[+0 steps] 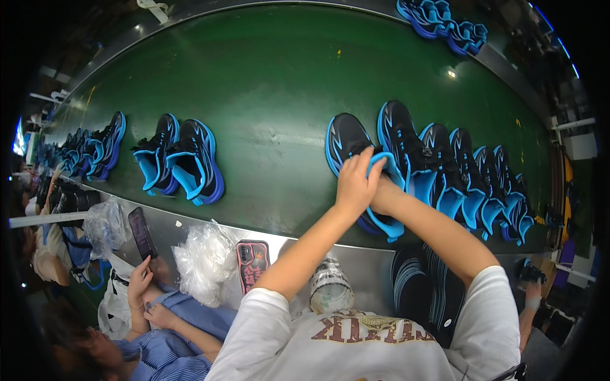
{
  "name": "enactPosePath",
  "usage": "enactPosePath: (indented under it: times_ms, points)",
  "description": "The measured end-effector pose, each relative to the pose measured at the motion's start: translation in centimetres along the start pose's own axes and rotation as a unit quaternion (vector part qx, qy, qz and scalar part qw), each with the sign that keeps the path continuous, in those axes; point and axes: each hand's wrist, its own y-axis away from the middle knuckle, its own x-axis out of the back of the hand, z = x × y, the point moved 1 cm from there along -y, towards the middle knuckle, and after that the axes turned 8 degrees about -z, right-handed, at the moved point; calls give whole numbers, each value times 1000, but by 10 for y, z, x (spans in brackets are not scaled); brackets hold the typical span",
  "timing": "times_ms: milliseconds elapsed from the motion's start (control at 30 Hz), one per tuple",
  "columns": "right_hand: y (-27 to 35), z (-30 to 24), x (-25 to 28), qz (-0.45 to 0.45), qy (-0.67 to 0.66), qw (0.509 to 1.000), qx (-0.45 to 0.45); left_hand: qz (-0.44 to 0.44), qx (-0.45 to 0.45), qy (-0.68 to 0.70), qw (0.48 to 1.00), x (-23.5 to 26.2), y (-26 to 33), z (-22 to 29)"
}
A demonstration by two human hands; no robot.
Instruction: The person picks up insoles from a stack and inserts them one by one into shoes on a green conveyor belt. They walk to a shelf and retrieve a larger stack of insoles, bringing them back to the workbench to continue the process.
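Observation:
A black sneaker with a bright blue lining and sole (pixel 346 134) lies toe-away on the green belt in front of me. My left hand (pixel 357 181) is closed on its upper near the tongue, fingers pressed together. Down in the shoe's opening is my right hand (pixel 385 192), its fingers hidden by the collar and my left hand. The shoe's mate (pixel 397 127) stands just to the right, close against it. Stacks of dark insoles (pixel 412 276) with pale edges lie below my right forearm.
More sneakers (pixel 467 181) line the belt (pixel 273 76) at right, with a pair (pixel 190 159) to the left. On the metal ledge are a clear jar (pixel 332 289), a phone in a pink case (pixel 252 261) and crumpled plastic bags (pixel 206 261). A person at left holds a phone (pixel 142 233).

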Motion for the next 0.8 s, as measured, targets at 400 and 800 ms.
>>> enactPosePath:
  times_ms: [400, 800]
  points:
    - [-68, 19, -15, -148, 234, 961, -1, -11, -48, -21, 999, 2, -4, -8]
    - [50, -54, 53, -162, -3, 985, -57, -221, 131, 92, 962, 19, -22, -21]
